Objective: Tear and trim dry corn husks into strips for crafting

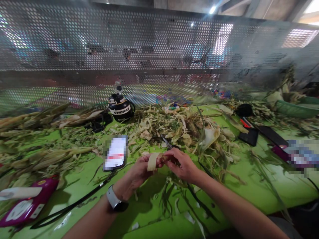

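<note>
Near the middle of the green table, my left hand [143, 171] grips a pale strip [153, 162], apparently dried corn husk, curved over its fingers. Close beside it, my right hand [183, 165] has its thumb and fingers pinched at a small brownish bit [163, 159] against the left fingertips; its exact kind is too small to make out. A pair of scissors [166, 141] points away to the upper left just past the right hand. Its handles are partly behind those fingers, so whether the hand also holds it cannot be told.
Husk scraps [174, 127] cover much of the green table [87, 186]. A lit phone [116, 152], a black jar [121, 108] and a purple device [31, 202] are on the left. On the right lie a black phone [248, 136] and a green basket [296, 109]. A perforated metal screen [159, 39] stands behind.
</note>
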A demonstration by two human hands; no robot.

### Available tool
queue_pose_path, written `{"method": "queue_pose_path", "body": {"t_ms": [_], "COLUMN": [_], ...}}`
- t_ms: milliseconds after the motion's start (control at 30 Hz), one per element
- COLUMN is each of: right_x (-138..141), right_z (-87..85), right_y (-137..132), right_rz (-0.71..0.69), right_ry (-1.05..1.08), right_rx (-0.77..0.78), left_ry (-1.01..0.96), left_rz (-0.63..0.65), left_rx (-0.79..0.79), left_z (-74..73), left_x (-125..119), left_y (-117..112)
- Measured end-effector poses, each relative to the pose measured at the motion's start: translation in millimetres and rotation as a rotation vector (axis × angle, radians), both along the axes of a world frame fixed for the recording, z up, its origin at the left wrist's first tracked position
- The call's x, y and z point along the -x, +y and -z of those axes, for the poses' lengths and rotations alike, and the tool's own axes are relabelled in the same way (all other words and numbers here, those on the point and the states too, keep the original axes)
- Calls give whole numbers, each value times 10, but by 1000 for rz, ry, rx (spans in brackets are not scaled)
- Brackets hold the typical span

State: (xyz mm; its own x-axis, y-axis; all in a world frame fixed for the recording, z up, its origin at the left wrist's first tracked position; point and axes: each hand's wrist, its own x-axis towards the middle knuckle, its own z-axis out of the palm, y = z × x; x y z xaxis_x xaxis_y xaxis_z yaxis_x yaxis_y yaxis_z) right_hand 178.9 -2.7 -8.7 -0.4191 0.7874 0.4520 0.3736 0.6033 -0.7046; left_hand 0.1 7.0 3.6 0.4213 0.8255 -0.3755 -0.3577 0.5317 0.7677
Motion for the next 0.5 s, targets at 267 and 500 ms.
{"method": "queue_pose_path", "body": {"t_ms": [267,500], "right_x": [6,19], "right_z": [51,4], "right_y": [34,23], "right_rz": [6,37], "right_ry": [7,67], "right_rx": [-26,22], "left_ry": [-54,-126], "left_rz": [35,87], "left_rx": [37,-5], "left_z": [15,82], "left_x": [6,19], "left_y": [-1,9]}}
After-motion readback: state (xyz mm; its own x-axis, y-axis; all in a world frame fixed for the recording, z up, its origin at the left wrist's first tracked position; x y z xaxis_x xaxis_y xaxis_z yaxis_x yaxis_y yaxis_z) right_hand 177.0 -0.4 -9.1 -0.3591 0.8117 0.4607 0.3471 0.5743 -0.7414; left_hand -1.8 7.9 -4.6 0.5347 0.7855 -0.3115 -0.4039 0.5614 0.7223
